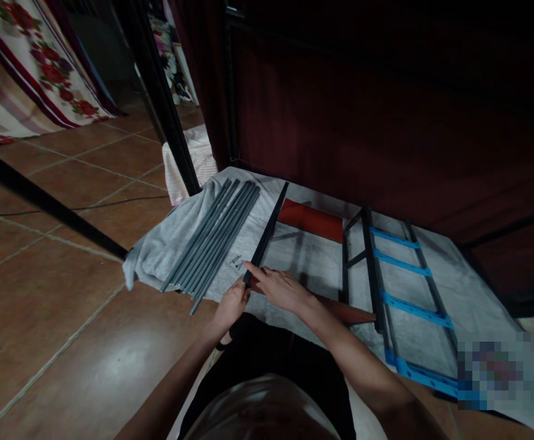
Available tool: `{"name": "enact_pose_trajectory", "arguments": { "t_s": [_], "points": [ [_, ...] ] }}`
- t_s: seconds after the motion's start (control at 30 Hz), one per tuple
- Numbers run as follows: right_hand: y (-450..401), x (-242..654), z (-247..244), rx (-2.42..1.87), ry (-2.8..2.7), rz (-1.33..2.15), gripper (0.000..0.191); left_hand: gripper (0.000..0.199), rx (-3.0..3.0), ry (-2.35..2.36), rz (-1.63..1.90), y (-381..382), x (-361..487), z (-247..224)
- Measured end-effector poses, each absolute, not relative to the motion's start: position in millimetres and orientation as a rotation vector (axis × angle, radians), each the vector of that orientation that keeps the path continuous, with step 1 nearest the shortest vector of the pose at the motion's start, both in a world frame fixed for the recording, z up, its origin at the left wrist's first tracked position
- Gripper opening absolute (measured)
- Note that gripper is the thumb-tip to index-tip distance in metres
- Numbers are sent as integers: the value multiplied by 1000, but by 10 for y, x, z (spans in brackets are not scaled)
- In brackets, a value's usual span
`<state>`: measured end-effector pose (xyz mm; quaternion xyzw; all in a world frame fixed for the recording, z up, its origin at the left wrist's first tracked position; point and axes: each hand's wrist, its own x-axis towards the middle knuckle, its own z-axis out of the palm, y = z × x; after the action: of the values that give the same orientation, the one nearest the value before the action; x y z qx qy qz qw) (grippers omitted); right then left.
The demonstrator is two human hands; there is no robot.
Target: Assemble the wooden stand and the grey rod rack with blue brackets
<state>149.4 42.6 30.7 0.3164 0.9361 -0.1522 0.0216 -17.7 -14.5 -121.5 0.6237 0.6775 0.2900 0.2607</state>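
Note:
A long black bar [269, 230] runs across the grey cloth, with a red-orange panel [311, 220] joined near its far end. At the near end, my left hand [234, 302] is closed around the bar. My right hand [280, 287] lies over the same end, its index finger stretched across the bar; its thumb is hidden. A second reddish panel [347, 310] extends right from beneath my right hand and forearm to a black upright frame [371, 269]. Just left of the bar, a few small metal pieces [236, 261], apparently screws, lie near my right fingertip.
Several grey tubes [216, 235] lie side by side on the grey cloth [157, 235]. To the right stands a black frame with blue crosspieces [402, 263]. Black posts [157, 91] and a dark red curtain [340, 122] border the surface. Tiled floor [65, 318] lies left.

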Motion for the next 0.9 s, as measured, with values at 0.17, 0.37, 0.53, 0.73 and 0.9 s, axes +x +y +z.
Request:
{"name": "enact_pose_trajectory", "arguments": {
  "t_s": [0.17,0.37,0.53,0.73,0.9],
  "points": [
    [514,1450,336,895,2896,-563,50,39,1642,1706,920,-166,-227,-1197],
    [515,1447,337,870,2901,-563,50,42,1560,1773,1087,-214,-259,-1279],
    [504,1458,380,892,2886,-559,49,30,1525,1867,1034,-200,-272,-1294],
    [504,1468,439,933,2844,-558,51,23,1403,1844,954,-96,-298,-1222],
    [507,1488,465,954,2835,-550,52,28,1278,1772,940,-35,-344,-1281]
  ]
}}
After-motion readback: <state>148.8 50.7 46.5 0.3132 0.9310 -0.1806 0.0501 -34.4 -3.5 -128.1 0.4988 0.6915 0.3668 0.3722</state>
